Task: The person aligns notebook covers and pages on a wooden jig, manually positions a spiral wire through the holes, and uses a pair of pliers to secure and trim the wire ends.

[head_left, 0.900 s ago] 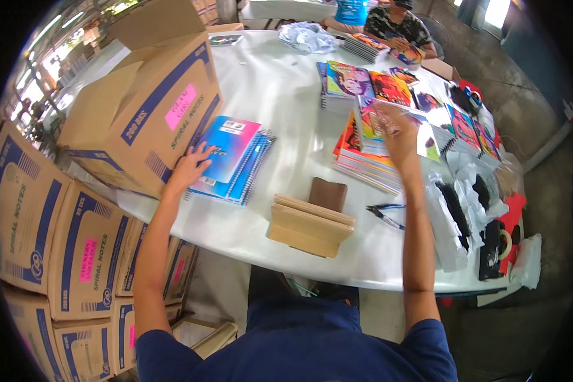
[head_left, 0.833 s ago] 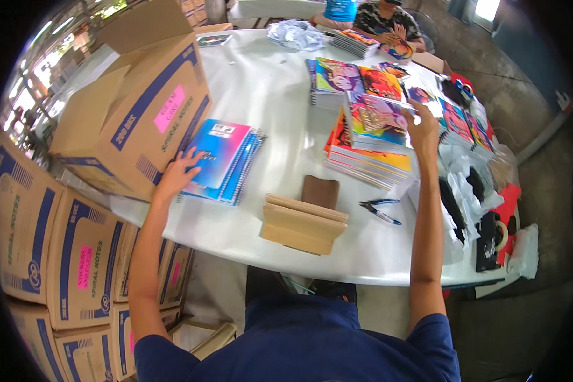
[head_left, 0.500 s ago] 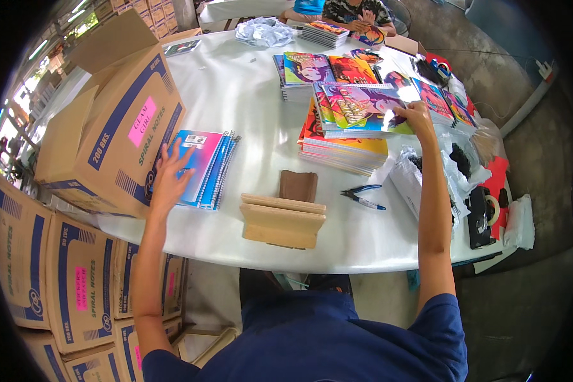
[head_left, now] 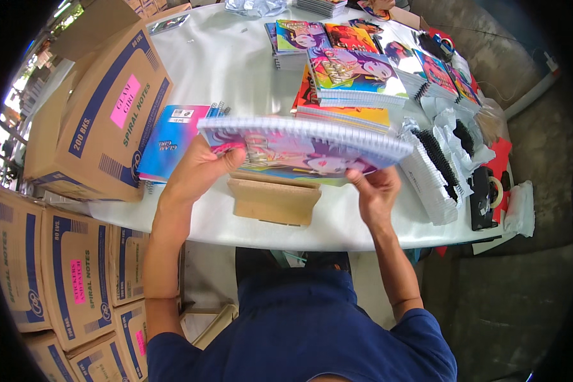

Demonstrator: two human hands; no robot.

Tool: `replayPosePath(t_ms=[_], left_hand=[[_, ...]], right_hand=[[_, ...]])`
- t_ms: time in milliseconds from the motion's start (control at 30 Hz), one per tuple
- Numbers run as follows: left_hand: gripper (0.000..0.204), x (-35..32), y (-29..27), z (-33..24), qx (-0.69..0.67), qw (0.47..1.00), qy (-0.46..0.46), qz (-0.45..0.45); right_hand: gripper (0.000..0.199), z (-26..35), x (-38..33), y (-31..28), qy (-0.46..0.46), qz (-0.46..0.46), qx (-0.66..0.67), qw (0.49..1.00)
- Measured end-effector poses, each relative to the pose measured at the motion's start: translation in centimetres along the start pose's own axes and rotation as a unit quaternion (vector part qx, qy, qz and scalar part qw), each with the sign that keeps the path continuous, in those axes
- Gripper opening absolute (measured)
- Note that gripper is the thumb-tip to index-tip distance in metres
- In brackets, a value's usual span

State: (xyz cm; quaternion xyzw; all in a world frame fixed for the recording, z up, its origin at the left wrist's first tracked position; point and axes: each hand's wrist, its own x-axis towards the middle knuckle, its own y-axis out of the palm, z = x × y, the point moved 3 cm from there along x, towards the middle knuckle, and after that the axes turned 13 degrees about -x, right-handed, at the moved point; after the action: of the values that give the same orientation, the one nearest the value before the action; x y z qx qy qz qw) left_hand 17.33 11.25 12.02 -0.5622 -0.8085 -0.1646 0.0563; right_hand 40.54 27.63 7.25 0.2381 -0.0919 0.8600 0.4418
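A spiral notebook (head_left: 299, 153) with a colourful illustrated cover is tilted up between my hands, its wire edge on the far side. My left hand (head_left: 204, 167) grips its left end, thumb on the cover. At the right end my right hand (head_left: 377, 191) pinches the near edge. Below the notebook stands a folded cardboard piece (head_left: 270, 200), partly covered. Blue and pink spiral notebooks (head_left: 178, 143) lie beside my left hand. Farther back rises a stack of similar illustrated notebooks (head_left: 356, 73), resting on yellow and red ones (head_left: 344, 114).
An open carton (head_left: 102, 121) stands at the left of the white table (head_left: 216, 70). More cartons (head_left: 76, 274) are piled beneath it. Toward the right are wrapped black wire coils (head_left: 433, 169), a tape roll (head_left: 495, 192) and further notebook stacks (head_left: 436, 73). Crumpled paper (head_left: 256, 6) lies at the far edge.
My right hand has brought a notebook from the stack toward me. My left hand has left the blue notebooks and now grips its other end. The head view has shifted slightly.
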Motion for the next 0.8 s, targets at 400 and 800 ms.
replayPosePath(t_ms=[400,800], left_hand=[[0.103,-3.9,-0.3,10.8,-0.120,0.986,0.044,-0.107],[0.086,-6.3,-3.2,6.5,-0.031,0.961,0.128,-0.244]], right_hand=[[0.078,-5.3,-6.5,2.3,0.031,0.148,-0.246,0.957],[0.027,-5.0,10.2,-20.7,0.020,0.014,-0.784,0.620]])
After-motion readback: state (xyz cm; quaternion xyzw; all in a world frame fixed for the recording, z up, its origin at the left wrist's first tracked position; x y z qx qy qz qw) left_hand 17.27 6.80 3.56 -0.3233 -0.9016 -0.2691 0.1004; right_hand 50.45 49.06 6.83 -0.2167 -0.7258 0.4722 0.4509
